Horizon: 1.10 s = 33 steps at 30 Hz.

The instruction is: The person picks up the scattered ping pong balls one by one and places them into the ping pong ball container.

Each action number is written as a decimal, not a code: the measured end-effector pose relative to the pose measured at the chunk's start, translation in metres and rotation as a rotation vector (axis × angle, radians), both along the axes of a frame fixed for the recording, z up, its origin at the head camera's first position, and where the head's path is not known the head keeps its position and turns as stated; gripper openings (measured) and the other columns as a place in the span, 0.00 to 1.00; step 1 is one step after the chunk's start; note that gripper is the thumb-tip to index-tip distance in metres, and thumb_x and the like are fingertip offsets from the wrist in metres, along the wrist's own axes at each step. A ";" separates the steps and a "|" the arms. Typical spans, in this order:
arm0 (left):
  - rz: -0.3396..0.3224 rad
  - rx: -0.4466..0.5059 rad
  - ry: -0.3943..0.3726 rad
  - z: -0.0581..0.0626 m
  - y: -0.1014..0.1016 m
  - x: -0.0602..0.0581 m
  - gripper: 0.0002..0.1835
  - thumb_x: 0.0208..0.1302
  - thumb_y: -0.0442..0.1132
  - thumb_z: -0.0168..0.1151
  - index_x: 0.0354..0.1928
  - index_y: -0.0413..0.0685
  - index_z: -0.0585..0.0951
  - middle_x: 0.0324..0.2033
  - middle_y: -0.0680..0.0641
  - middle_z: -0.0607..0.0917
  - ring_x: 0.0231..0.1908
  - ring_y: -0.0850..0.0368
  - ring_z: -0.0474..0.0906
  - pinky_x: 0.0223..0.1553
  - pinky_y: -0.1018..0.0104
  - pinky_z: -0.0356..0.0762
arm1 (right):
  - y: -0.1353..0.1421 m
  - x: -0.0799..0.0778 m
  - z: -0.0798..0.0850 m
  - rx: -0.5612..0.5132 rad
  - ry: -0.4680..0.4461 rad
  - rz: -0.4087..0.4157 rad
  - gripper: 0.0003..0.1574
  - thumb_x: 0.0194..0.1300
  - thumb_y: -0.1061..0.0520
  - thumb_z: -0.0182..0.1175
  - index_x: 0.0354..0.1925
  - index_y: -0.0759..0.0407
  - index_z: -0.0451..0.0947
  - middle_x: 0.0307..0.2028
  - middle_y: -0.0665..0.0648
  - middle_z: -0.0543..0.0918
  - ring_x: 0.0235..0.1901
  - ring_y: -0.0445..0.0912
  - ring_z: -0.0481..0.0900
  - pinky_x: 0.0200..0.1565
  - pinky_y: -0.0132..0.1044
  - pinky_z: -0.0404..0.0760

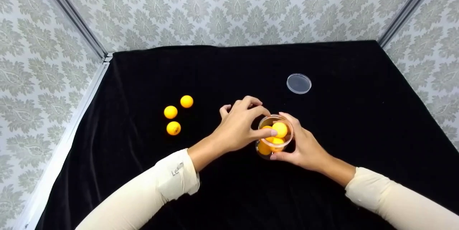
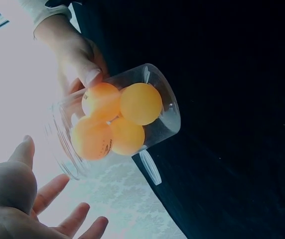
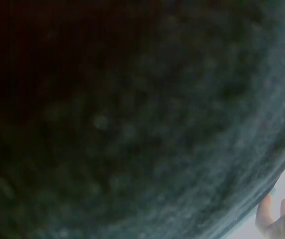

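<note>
A clear jar is tilted in my right hand, whose fingers and thumb grip its side. Several orange table tennis balls lie inside, as the left wrist view shows through the clear wall. At the jar's mouth is my left hand, fingers spread, with its thumb overlapping the rim in the head view. From the left wrist, that palm and its fingers appear apart from the jar and hold nothing. Mostly dark, blurred cloth fills the right wrist view, with fingertips in the lower right corner.
Three more orange balls, the far one, a middle one and a near one, lie left of my hands on the black cloth. A round clear lid lies beyond the jar. Patterned walls enclose the table.
</note>
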<state>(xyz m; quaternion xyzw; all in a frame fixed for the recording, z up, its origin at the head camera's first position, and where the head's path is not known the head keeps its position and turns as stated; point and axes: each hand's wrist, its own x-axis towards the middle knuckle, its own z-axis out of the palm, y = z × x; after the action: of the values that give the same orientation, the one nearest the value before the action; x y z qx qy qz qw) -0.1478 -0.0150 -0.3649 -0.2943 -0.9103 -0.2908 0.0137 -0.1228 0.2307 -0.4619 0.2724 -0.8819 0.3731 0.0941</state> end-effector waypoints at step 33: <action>0.299 -0.040 0.085 -0.038 -0.124 -0.012 0.28 0.55 0.66 0.71 0.52 0.58 0.85 0.61 0.47 0.77 0.60 0.39 0.73 0.59 0.29 0.54 | 0.000 0.000 -0.003 -0.025 0.006 -0.023 0.73 0.44 0.36 0.82 0.79 0.46 0.52 0.65 0.50 0.78 0.62 0.46 0.79 0.64 0.42 0.75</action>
<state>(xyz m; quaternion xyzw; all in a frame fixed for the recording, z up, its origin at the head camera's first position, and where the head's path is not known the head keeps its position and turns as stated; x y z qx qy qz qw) -0.1596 -0.1395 -0.4032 -0.1678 -0.9481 -0.2546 0.0896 -0.1229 0.2307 -0.4647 0.2622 -0.8800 0.3820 0.1042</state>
